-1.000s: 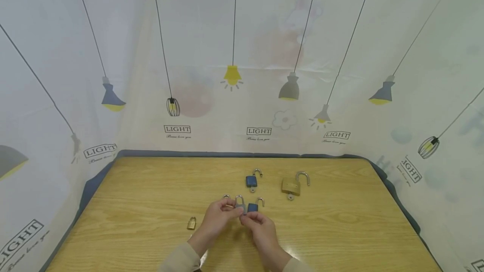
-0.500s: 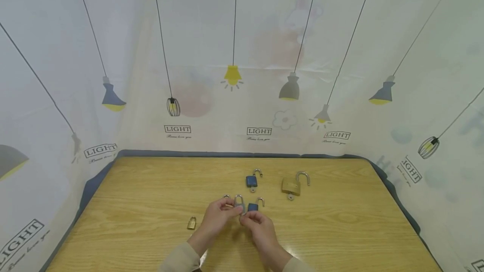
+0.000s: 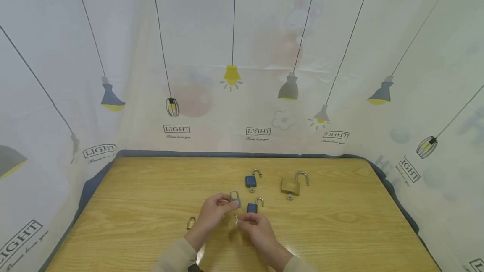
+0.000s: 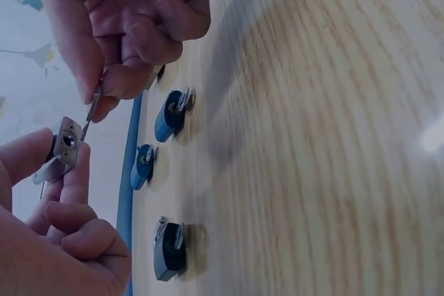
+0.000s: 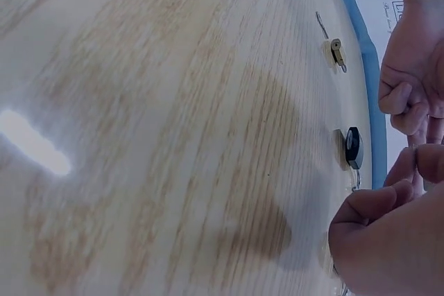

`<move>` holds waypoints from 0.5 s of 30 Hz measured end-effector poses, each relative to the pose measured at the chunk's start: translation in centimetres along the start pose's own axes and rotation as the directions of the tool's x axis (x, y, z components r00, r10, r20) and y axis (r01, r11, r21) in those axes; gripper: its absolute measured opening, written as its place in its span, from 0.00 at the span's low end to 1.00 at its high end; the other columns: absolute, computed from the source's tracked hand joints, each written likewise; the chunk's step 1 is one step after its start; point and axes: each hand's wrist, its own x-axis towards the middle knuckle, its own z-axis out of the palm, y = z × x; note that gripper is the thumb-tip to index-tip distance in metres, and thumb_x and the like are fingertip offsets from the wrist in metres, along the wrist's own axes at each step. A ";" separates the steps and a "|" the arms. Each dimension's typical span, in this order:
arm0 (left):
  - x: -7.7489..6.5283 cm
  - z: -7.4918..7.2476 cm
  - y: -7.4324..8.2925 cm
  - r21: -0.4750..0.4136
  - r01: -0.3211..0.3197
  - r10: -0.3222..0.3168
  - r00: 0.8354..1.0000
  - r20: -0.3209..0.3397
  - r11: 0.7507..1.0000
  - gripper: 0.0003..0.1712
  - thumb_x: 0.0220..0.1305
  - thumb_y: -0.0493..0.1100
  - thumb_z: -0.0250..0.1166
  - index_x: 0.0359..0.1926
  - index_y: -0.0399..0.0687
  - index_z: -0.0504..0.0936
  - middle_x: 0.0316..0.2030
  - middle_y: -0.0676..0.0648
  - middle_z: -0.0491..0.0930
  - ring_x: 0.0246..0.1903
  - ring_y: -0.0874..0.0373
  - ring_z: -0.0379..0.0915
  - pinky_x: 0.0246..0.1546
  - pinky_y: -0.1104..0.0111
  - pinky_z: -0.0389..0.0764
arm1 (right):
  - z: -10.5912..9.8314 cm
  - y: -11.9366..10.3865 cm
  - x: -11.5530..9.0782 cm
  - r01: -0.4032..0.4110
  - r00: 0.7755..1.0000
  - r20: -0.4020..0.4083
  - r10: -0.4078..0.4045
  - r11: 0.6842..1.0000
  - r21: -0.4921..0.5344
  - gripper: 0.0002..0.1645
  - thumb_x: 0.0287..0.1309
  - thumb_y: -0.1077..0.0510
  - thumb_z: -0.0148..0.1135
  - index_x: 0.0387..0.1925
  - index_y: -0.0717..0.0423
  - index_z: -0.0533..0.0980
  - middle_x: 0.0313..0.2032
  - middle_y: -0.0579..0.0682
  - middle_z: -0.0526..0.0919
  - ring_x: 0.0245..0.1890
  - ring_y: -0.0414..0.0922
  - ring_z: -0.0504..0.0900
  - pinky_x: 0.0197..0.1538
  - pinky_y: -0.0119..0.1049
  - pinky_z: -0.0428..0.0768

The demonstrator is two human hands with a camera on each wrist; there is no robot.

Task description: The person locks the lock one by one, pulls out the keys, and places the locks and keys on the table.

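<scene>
Between thumb and fingers, my left hand (image 3: 212,213) holds a grey padlock (image 3: 235,199), its shackle pointing up and away. In the left wrist view the keyhole face of that padlock (image 4: 67,141) is turned to the camera. My right hand (image 3: 261,232) pinches a small key (image 3: 236,219), which stands apart from the padlock in the head view. The key (image 4: 94,105) points down beside the padlock's edge in the left wrist view. Right of the held padlock lies a blue padlock (image 3: 252,208) with its shackle swung open. In the right wrist view my fingers hide the key.
Further back lie another blue padlock (image 3: 251,181) and a large brass padlock (image 3: 290,186), both unlocked with keys in them. A small brass padlock (image 3: 191,222) sits left of my left wrist. A dark padlock (image 4: 170,251) stands on the wooden table (image 3: 340,221).
My left hand has moved slightly left and back with the grey padlock. A gap has opened between the padlock and the key in my right hand, which has shifted slightly left.
</scene>
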 end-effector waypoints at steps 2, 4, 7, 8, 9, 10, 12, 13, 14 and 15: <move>0.0 -0.1 0.1 0.009 -0.003 0.003 1.000 -0.004 1.000 0.21 0.56 0.51 0.70 0.44 0.41 0.79 0.35 0.47 0.81 0.38 0.49 0.74 0.38 0.59 0.76 | -0.1 0.2 0.1 -0.004 1.000 0.010 0.004 1.000 -0.001 0.16 0.55 0.57 0.64 0.42 0.64 0.75 0.38 0.50 0.80 0.39 0.44 0.75 0.44 0.37 0.72; 0.1 -0.4 0.2 0.014 -0.011 0.011 1.000 -0.004 1.000 0.22 0.56 0.50 0.69 0.45 0.40 0.79 0.36 0.46 0.81 0.39 0.49 0.75 0.38 0.59 0.77 | -0.1 0.3 0.1 0.000 1.000 0.015 0.000 1.000 0.002 0.16 0.55 0.59 0.64 0.42 0.65 0.75 0.37 0.49 0.80 0.38 0.43 0.75 0.43 0.37 0.72; 0.2 -0.8 0.3 0.010 -0.014 0.014 1.000 0.003 1.000 0.22 0.57 0.49 0.69 0.46 0.38 0.78 0.36 0.45 0.82 0.39 0.51 0.77 0.40 0.57 0.78 | -0.1 0.4 0.2 0.006 1.000 0.020 -0.005 1.000 -0.006 0.14 0.54 0.60 0.64 0.40 0.66 0.75 0.35 0.48 0.81 0.36 0.42 0.76 0.43 0.37 0.73; 0.3 -1.0 0.3 0.014 -0.011 0.011 1.000 0.004 1.000 0.22 0.57 0.49 0.69 0.46 0.39 0.78 0.37 0.45 0.82 0.39 0.52 0.77 0.41 0.57 0.78 | -0.1 0.4 0.2 0.008 1.000 0.022 -0.008 1.000 -0.013 0.14 0.54 0.61 0.64 0.40 0.65 0.75 0.34 0.48 0.81 0.35 0.42 0.77 0.42 0.37 0.73; 0.3 -1.2 0.3 0.022 -0.009 0.009 1.000 0.005 1.000 0.22 0.57 0.49 0.69 0.46 0.39 0.78 0.37 0.45 0.82 0.39 0.52 0.77 0.42 0.56 0.78 | -0.1 0.3 0.2 0.011 1.000 0.024 -0.011 1.000 -0.023 0.13 0.53 0.61 0.64 0.39 0.65 0.76 0.33 0.48 0.81 0.34 0.42 0.77 0.42 0.37 0.73; 0.3 -1.5 0.3 0.032 -0.009 0.008 1.000 0.002 0.999 0.22 0.57 0.50 0.69 0.46 0.39 0.78 0.37 0.45 0.81 0.39 0.53 0.77 0.43 0.55 0.77 | -0.1 0.2 0.1 0.010 1.000 0.027 -0.009 0.999 -0.035 0.13 0.53 0.61 0.64 0.38 0.64 0.76 0.32 0.47 0.81 0.34 0.42 0.77 0.41 0.37 0.73; 0.4 -2.0 0.3 0.064 -0.009 0.009 1.000 -0.003 0.998 0.23 0.57 0.51 0.69 0.47 0.40 0.78 0.38 0.46 0.81 0.40 0.54 0.76 0.46 0.54 0.76 | -0.1 0.0 0.0 0.010 0.999 0.035 -0.007 0.998 -0.069 0.11 0.53 0.60 0.65 0.37 0.63 0.77 0.31 0.47 0.81 0.33 0.42 0.76 0.40 0.36 0.73; 0.5 -2.3 0.3 0.088 -0.013 0.013 1.000 -0.006 0.996 0.23 0.57 0.52 0.69 0.46 0.41 0.79 0.39 0.47 0.81 0.40 0.55 0.76 0.47 0.54 0.75 | -0.1 -0.1 0.0 0.012 0.999 0.039 -0.009 0.996 -0.084 0.11 0.52 0.60 0.65 0.36 0.62 0.77 0.30 0.47 0.81 0.32 0.42 0.76 0.39 0.36 0.72; 0.5 -2.6 0.2 0.114 -0.016 0.017 1.000 -0.009 0.993 0.22 0.57 0.52 0.69 0.46 0.42 0.79 0.39 0.47 0.80 0.41 0.55 0.75 0.48 0.53 0.75 | -0.1 -0.2 0.0 0.010 0.999 0.042 -0.006 0.995 -0.094 0.11 0.52 0.59 0.65 0.36 0.61 0.77 0.30 0.47 0.81 0.32 0.42 0.76 0.38 0.35 0.72; 0.5 -2.9 0.3 0.136 -0.017 0.019 1.000 -0.013 0.991 0.21 0.57 0.52 0.69 0.46 0.43 0.80 0.40 0.48 0.80 0.42 0.55 0.75 0.49 0.53 0.74 | 0.0 -0.2 0.0 0.009 0.999 0.045 -0.004 0.994 -0.104 0.10 0.51 0.59 0.65 0.35 0.61 0.77 0.29 0.46 0.81 0.32 0.42 0.75 0.38 0.35 0.71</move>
